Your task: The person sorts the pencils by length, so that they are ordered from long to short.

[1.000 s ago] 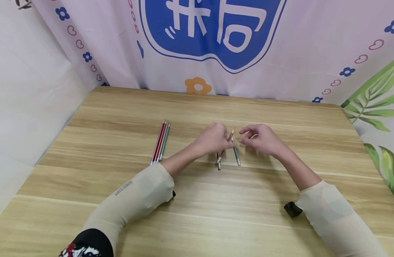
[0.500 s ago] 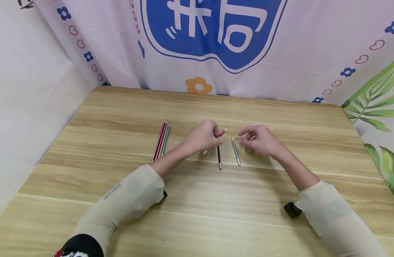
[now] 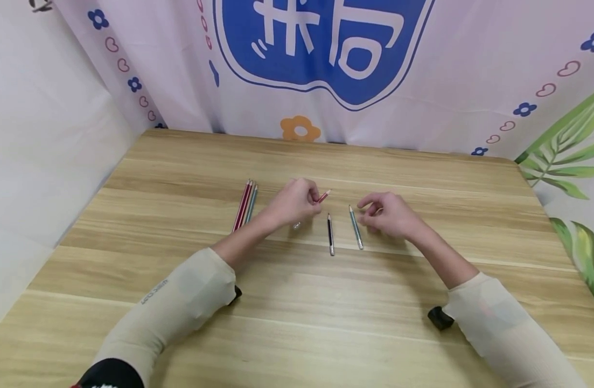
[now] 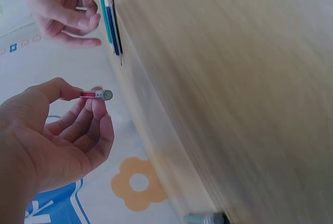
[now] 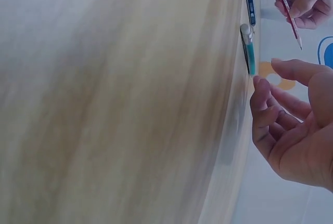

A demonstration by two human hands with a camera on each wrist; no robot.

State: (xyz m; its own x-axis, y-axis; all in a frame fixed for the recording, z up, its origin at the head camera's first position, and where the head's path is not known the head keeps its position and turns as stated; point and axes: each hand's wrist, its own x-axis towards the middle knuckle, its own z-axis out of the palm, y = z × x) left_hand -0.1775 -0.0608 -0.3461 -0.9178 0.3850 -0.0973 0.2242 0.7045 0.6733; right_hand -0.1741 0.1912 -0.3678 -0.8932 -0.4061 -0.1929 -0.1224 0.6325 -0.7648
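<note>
In the head view my left hand [image 3: 294,201] pinches a red pencil [image 3: 324,196] between thumb and fingers, its sharpened tip pointing up and right. The left wrist view shows the silver eraser end of this red pencil [image 4: 95,94] toward the camera. My right hand [image 3: 386,214] holds nothing; its fingers are loosely bent, with thumb and fingertips apart. Just left of those fingertips a teal pencil [image 3: 356,227] lies on the wooden table [image 3: 297,302]. Beside it, further left, lies a dark blue pencil [image 3: 330,235], tip away from me.
A row of several pencils [image 3: 245,206], red, tan and teal, lies side by side to the left, partly behind my left forearm. A printed curtain [image 3: 423,102] hangs along the table's far edge, and a white wall covering [image 3: 49,118] stands at the left.
My left hand has lifted the red pencil off the dark blue and teal ones and carried it left. The right hand has barely moved.
</note>
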